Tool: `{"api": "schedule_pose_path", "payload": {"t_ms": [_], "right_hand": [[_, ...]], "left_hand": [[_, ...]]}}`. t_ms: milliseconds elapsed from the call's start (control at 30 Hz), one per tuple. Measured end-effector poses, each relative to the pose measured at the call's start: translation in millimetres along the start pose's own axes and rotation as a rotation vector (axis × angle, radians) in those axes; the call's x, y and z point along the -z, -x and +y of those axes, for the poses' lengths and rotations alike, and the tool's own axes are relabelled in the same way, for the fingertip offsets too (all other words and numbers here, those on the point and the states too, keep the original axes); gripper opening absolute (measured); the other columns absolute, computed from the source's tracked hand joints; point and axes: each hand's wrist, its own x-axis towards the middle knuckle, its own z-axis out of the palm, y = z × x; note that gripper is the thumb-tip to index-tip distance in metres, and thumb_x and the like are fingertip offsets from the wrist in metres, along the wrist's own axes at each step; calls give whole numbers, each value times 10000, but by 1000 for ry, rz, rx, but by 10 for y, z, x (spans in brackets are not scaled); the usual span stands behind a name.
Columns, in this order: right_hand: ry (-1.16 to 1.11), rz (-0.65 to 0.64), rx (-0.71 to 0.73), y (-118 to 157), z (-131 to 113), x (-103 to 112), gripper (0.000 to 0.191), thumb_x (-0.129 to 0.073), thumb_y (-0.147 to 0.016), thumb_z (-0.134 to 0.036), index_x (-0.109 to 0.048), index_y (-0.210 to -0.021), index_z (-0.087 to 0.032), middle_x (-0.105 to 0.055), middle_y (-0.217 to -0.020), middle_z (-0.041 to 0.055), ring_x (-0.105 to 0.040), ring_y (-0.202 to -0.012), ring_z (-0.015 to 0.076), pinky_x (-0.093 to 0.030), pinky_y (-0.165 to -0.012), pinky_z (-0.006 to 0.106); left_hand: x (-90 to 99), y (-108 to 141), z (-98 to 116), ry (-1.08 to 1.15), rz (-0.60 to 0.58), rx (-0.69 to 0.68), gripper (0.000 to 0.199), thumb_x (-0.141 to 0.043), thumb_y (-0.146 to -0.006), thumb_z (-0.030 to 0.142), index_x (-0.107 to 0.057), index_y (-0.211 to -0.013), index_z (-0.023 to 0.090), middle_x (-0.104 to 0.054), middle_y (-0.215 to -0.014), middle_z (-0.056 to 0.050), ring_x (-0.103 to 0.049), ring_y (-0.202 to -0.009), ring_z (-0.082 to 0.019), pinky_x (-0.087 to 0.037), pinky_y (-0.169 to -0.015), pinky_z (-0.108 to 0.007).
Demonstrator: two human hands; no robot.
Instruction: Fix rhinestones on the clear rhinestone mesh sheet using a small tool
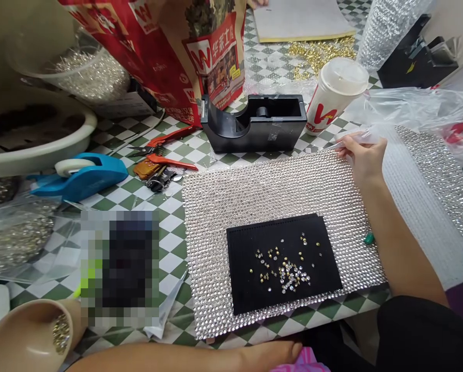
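A rhinestone sheet (216,206) lies on the table in front of me. On it rests a black tray (247,297) with loose rhinestones (291,276) scattered over its middle, some clear and some gold-backed. At the sheet's far right corner my right hand (365,155) pinches a piece of clear plastic film (365,136) between thumb and fingers. A small green piece (369,238) sits on the sheet beside my right forearm. My left hand (276,353) is low at the table's near edge, by pink patterned cloth (305,359); its fingers are mostly hidden.
Behind the sheet stand a black tape dispenser (255,129), a paper cup (334,95) and a red food bag (169,57). On the left are orange-handled pliers (169,137), a blue tape dispenser (92,178) and a beige scoop (26,330). Another rhinestone sheet (441,175) lies right.
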Motion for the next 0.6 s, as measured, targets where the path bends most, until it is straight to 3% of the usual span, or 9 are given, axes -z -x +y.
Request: {"api": "schedule_pose_path", "payload": {"t_ms": [267, 433, 600], "right_hand": [[40, -42, 11, -2, 23, 21, 99, -766, -670, -201, -687, -618, -173, -652, -573, 44, -531, -468, 112, -402, -451, 282], [33, -44, -3, -8, 0, 17, 115, -772, -671, -197, -683, -601, -175, -655, -573, 41, -523, -455, 111, -404, -449, 286], [-42, 13, -32, -24, -9, 37, 149, -761, -658, -137, -649, -562, -162, -664, -589, 39, -514, -439, 102, -414, -455, 278]], "left_hand": [[54, 2, -12, -41, -51, -27, 324, -558, -809, 221, -730, -1084, 231, -704, -831, -45, -672, -1025, -275, -569, -861, -440], [214, 5, -132, -121, -95, -102, 336, -489, -831, 240, -739, -1054, 264, -630, -686, -21, -700, -862, -250, -579, -817, -414], [407, 19, -258, -401, -171, -264, 522, -325, -848, 183, -664, -1224, 306, -636, -714, -5, -700, -696, -207, -576, -672, -394]]}}
